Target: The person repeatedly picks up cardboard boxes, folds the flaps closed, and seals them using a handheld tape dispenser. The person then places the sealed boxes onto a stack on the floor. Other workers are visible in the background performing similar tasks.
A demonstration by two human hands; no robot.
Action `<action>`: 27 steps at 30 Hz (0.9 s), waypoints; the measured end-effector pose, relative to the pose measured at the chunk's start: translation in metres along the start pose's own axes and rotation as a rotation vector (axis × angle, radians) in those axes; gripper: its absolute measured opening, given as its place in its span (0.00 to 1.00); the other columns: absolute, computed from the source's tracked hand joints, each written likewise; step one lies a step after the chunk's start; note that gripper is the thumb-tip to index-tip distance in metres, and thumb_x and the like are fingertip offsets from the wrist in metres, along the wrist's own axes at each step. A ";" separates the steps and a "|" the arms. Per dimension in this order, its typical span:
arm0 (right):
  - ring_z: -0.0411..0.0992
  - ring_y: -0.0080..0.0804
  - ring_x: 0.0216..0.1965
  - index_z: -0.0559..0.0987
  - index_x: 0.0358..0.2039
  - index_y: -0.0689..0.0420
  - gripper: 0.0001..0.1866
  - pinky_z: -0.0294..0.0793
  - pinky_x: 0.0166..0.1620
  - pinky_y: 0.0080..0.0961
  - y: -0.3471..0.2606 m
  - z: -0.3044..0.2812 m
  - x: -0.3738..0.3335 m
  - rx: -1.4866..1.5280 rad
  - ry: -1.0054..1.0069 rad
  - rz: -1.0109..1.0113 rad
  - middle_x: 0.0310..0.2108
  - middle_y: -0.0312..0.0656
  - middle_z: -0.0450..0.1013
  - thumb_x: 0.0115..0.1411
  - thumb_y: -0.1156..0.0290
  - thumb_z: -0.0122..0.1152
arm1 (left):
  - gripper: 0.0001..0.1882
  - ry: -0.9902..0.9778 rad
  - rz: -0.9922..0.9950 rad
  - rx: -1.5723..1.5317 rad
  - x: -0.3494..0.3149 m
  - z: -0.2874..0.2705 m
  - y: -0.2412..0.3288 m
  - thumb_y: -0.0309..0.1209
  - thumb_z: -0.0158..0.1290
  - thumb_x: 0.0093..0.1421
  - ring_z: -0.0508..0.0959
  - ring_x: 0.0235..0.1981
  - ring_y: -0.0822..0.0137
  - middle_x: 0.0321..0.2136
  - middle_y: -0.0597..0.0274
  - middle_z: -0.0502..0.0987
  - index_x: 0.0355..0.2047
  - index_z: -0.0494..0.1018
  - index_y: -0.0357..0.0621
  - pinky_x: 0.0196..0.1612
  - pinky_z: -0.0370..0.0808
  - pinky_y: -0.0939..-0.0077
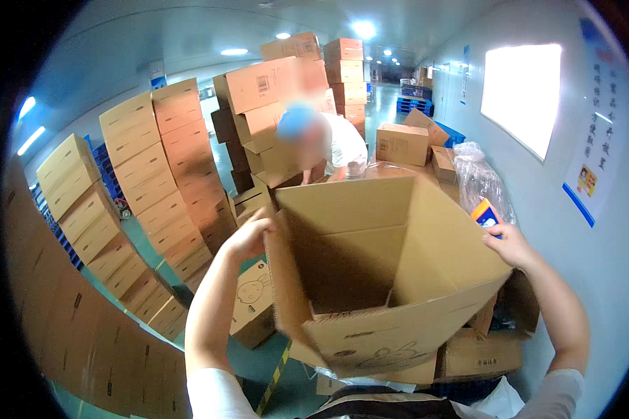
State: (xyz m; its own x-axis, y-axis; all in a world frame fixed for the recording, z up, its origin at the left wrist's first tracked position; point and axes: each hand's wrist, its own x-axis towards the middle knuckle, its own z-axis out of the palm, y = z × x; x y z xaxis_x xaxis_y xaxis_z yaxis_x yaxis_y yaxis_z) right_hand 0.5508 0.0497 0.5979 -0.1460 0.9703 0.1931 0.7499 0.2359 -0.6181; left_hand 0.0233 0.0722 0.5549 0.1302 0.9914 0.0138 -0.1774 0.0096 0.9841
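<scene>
A large open cardboard box (370, 335) is tilted in front of me, its inside facing up and its bottom in shadow. My left hand (250, 236) is closed over the box's left rim, with the thumb on top. At the right rim, my right hand (511, 246) is closed too. A small flat orange, white and blue packet (487, 214) sticks up from its fingers. A line-drawn animal is printed on the near wall of the box. Below my left forearm stands another carton (253, 297) with a similar drawing.
Tall carton stacks (143, 178) line the left. Beyond the box a co-worker in a blue cap (346, 143) bends over cartons. Clear plastic wrap (479, 174) lies by the right wall. More cartons (481, 355) sit low to the right, and yellow-black tape (274, 377) marks the floor.
</scene>
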 end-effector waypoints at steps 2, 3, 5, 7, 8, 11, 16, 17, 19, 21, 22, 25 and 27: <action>0.73 0.33 0.32 0.74 0.41 0.63 0.20 0.69 0.38 0.26 -0.008 0.016 0.000 -0.018 -0.055 0.046 0.32 0.50 0.74 0.51 0.63 0.56 | 0.23 -0.004 -0.059 0.208 0.011 0.063 0.000 0.29 0.45 0.51 0.68 0.43 0.69 0.44 0.59 0.69 0.50 0.64 0.40 0.47 0.63 0.77; 0.73 0.35 0.32 0.74 0.42 0.63 0.21 0.70 0.39 0.27 -0.013 0.028 0.005 -0.006 -0.103 0.036 0.33 0.51 0.74 0.50 0.63 0.56 | 0.26 -0.061 0.013 0.391 0.022 0.061 -0.025 0.32 0.44 0.54 0.62 0.51 0.66 0.52 0.57 0.61 0.55 0.58 0.41 0.53 0.57 0.74; 0.68 0.49 0.42 0.66 0.52 0.61 0.31 0.66 0.47 0.33 0.005 0.041 -0.001 -0.215 -0.228 0.086 0.42 0.64 0.66 0.47 0.63 0.56 | 0.33 -0.158 0.111 0.339 0.040 0.097 -0.068 0.44 0.39 0.60 0.48 0.62 0.64 0.62 0.56 0.46 0.61 0.45 0.42 0.61 0.44 0.73; 0.60 0.60 0.49 0.55 0.58 0.57 0.38 0.59 0.54 0.37 -0.001 0.045 -0.011 -0.399 -0.307 0.147 0.49 0.72 0.54 0.46 0.62 0.54 | 0.38 -0.212 0.187 0.146 0.060 0.100 -0.105 0.54 0.32 0.61 0.42 0.64 0.64 0.63 0.54 0.42 0.62 0.39 0.42 0.62 0.40 0.73; 0.60 0.60 0.49 0.55 0.59 0.58 0.38 0.59 0.54 0.37 -0.007 0.045 -0.016 -0.420 -0.305 0.127 0.48 0.73 0.54 0.47 0.62 0.53 | 0.39 -0.187 0.225 0.150 0.060 0.106 -0.113 0.57 0.31 0.60 0.41 0.64 0.62 0.62 0.53 0.42 0.62 0.39 0.43 0.62 0.39 0.72; 0.61 0.62 0.47 0.52 0.59 0.60 0.39 0.60 0.53 0.37 -0.019 0.054 -0.025 -0.549 -0.255 0.055 0.46 0.74 0.54 0.48 0.58 0.51 | 0.37 -0.125 0.388 0.758 0.048 0.125 -0.129 0.56 0.31 0.60 0.40 0.64 0.54 0.62 0.46 0.41 0.62 0.39 0.47 0.63 0.39 0.65; 0.58 0.66 0.51 0.54 0.59 0.60 0.41 0.58 0.55 0.37 -0.061 0.059 -0.027 -0.539 -0.443 0.102 0.49 0.79 0.49 0.47 0.54 0.53 | 0.39 -0.087 0.447 0.932 0.021 0.128 -0.136 0.54 0.38 0.58 0.43 0.62 0.46 0.60 0.38 0.42 0.61 0.44 0.42 0.62 0.43 0.60; 0.58 0.66 0.51 0.54 0.59 0.60 0.41 0.58 0.55 0.37 -0.057 0.058 -0.026 -0.516 -0.441 0.090 0.50 0.79 0.48 0.47 0.54 0.53 | 0.39 0.010 0.381 0.970 0.019 0.126 -0.139 0.56 0.39 0.56 0.45 0.62 0.45 0.60 0.39 0.44 0.61 0.46 0.45 0.61 0.45 0.59; 0.58 0.62 0.51 0.54 0.59 0.59 0.43 0.58 0.56 0.36 -0.039 0.053 -0.026 -0.457 -0.424 0.093 0.50 0.77 0.50 0.44 0.55 0.55 | 0.40 0.092 0.297 0.960 0.021 0.123 -0.146 0.57 0.41 0.55 0.48 0.60 0.44 0.60 0.40 0.46 0.61 0.48 0.47 0.60 0.48 0.58; 0.58 0.55 0.53 0.58 0.57 0.59 0.40 0.58 0.55 0.34 -0.010 0.040 -0.025 -0.311 -0.396 0.097 0.50 0.69 0.56 0.42 0.61 0.55 | 0.39 0.078 0.253 0.867 0.025 0.119 -0.153 0.56 0.41 0.56 0.50 0.60 0.44 0.59 0.39 0.47 0.60 0.49 0.46 0.60 0.48 0.59; 0.59 0.52 0.53 0.60 0.56 0.59 0.39 0.59 0.55 0.33 -0.006 0.039 -0.023 -0.231 -0.372 0.102 0.49 0.66 0.59 0.41 0.62 0.55 | 0.38 0.080 0.287 0.843 0.024 0.115 -0.155 0.56 0.41 0.56 0.50 0.60 0.44 0.59 0.39 0.49 0.60 0.50 0.45 0.60 0.49 0.59; 0.61 0.44 0.50 0.64 0.54 0.58 0.35 0.60 0.53 0.30 -0.003 0.029 -0.026 0.042 -0.392 0.187 0.46 0.59 0.63 0.41 0.67 0.53 | 0.34 0.068 0.398 0.754 0.020 0.113 -0.156 0.53 0.40 0.58 0.51 0.59 0.44 0.58 0.42 0.52 0.58 0.55 0.45 0.59 0.51 0.57; 0.60 0.46 0.49 0.64 0.54 0.59 0.34 0.59 0.53 0.31 -0.006 0.027 -0.033 0.139 -0.381 0.162 0.45 0.58 0.63 0.45 0.65 0.56 | 0.31 0.045 0.478 0.676 0.015 0.123 -0.149 0.52 0.41 0.58 0.52 0.59 0.45 0.58 0.46 0.53 0.56 0.58 0.47 0.57 0.54 0.52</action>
State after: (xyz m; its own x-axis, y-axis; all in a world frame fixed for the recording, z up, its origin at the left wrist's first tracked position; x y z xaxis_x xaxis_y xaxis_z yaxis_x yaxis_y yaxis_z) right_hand 0.5341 0.0175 0.5744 -0.2806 0.9400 -0.1941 0.6928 0.0584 -0.7187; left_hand 0.1722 0.0699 0.4300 0.1478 0.8729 0.4649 0.4226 -0.4808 0.7683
